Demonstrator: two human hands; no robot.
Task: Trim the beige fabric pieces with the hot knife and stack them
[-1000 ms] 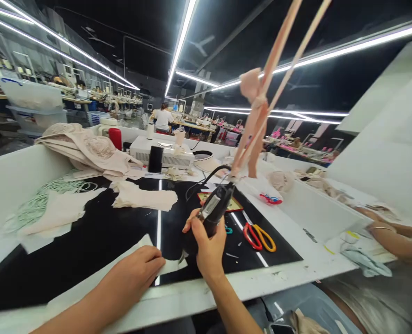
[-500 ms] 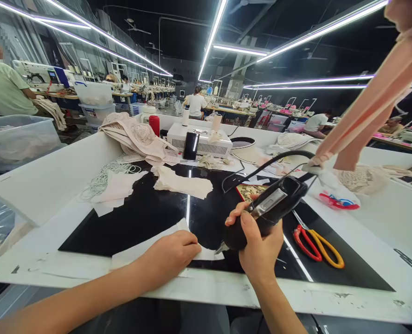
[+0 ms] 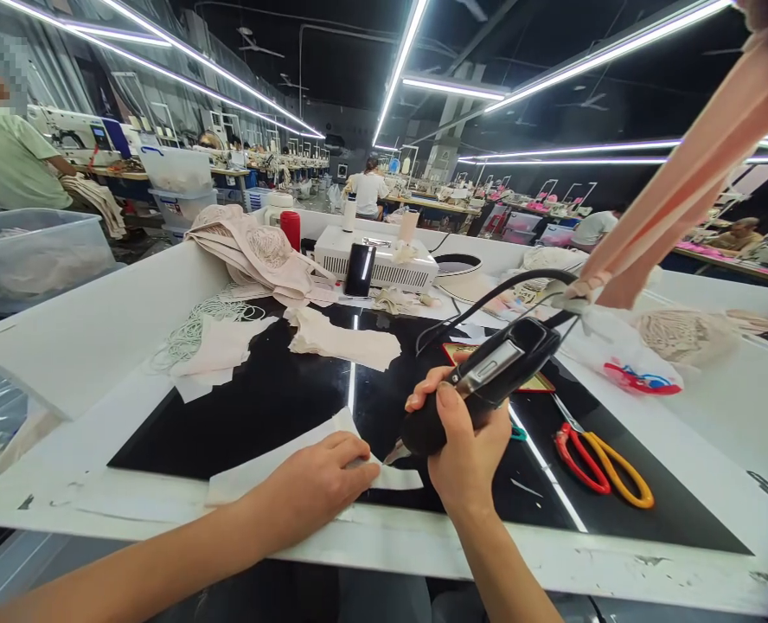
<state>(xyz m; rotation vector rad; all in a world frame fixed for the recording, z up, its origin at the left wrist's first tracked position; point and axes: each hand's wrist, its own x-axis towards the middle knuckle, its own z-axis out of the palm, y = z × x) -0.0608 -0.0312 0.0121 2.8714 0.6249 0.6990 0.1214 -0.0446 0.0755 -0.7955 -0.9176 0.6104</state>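
bright ceiling tubes glare off black board

Black corded handheld tool, tilted, metal tip down, over a black board; thin whitish fabric lies flat across the board's near edge.

I see free lane on blk mat, left, betw. far-left scraps & L hand; scissors block near right, cord & pink strap far right.

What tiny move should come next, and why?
Perhaps slide the left grip slightly away from the tool: the right grip holds the tool with its narrow tip at the edge of the white piece, close beside the left grip's fingers, which rest on that piece.
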